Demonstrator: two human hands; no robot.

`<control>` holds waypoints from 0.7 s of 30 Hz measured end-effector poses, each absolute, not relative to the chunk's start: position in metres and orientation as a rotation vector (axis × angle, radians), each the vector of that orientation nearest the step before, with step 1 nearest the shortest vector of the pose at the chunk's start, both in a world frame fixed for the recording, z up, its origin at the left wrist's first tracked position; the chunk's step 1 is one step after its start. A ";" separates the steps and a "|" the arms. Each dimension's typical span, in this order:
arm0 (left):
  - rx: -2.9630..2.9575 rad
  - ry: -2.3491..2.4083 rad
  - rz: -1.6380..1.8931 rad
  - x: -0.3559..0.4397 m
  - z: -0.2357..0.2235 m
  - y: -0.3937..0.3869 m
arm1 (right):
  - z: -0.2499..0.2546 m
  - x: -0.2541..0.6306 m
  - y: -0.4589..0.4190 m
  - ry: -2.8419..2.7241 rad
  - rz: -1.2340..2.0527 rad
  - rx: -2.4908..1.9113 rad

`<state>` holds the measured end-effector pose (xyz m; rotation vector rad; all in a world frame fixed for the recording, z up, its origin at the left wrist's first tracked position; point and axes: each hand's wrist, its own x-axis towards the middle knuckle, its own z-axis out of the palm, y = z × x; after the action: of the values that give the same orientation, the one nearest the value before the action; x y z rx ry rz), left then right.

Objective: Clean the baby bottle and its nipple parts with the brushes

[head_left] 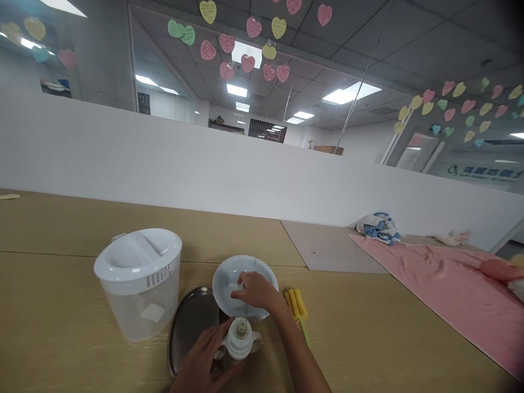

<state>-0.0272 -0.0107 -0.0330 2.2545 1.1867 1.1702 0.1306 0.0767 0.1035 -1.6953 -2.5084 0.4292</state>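
My left hand [208,355] is closed around a white baby bottle [238,345] with side handles, which stands upright with its clear teat on top. Above the white bowl [221,297], the fingers of my right hand [254,290] curl together around or beside a small whitish piece [234,287]; its kind is unclear. An oval metal tray [184,327] lies left of the bowl, partly covered by my left hand. To the right of the bowl rests a yellow sponge brush [297,304] with a green handle, partly behind my right forearm.
A clear plastic bin [139,311] with a white lid [123,256] stands at left. On the right a pink cloth [434,278] covers the table [368,333], with a blue-and-white cloth [379,228] by the low white wall [229,174]. A flat wooden stick [9,196] lies far left.
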 end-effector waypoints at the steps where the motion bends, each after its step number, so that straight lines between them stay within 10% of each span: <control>1: 2.245 1.189 1.159 -0.027 -0.034 -0.010 | 0.101 0.130 0.078 -2.524 0.409 -1.709; 21: 2.143 1.191 1.106 -0.026 -0.021 -0.015 | 0.160 0.111 0.000 -2.830 0.285 -1.667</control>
<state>-0.0260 -0.0149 -0.0210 2.1426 1.1914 1.1056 0.1105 0.0005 0.1598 -1.6674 -2.8296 0.2854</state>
